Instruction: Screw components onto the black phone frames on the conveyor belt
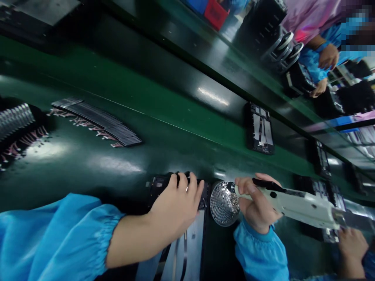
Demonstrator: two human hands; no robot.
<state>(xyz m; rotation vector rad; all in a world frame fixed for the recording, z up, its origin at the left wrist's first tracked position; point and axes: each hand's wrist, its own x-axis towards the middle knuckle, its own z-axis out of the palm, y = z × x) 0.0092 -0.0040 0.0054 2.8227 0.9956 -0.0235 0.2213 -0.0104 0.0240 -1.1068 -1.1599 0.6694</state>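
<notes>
Pale screwdriver [307, 208], I see, in their right hand [258, 207], grip closed round it, tip over a dish [225, 224]; the left hand [177, 203], grip loosely spread, rests on an opened tablet [195, 242] on the counter [96, 187].

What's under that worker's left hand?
Under the left hand is a flat, black-framed device. Part of its pale panel shows beside the wrist; whatever the palm and fingers cover can't be seen.

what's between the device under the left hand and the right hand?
A round metallic dish, seen in the head view; the tip of the pale tool in the right hand overlaps its upper edge there.
</notes>
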